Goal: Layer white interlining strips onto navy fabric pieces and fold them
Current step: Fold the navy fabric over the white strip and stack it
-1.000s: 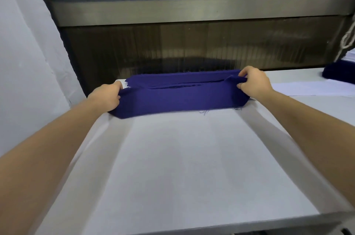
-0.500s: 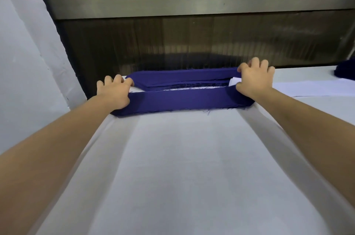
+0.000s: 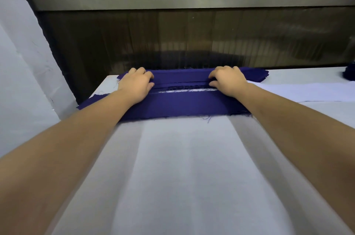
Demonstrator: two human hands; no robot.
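both hands have moved inward from the ends of the near fold onto the far fold of the navy fabric [image 3: 182,105], which lies across the far edge of the table [image 3: 192,177], centre frame. the left hand [image 3: 137,84] and right hand [image 3: 227,81] grip that far fold with curled fingers. a sliver of white interlining strip [image 3: 188,90] shows between the folds. more white strips [image 3: 307,91] lie at right.
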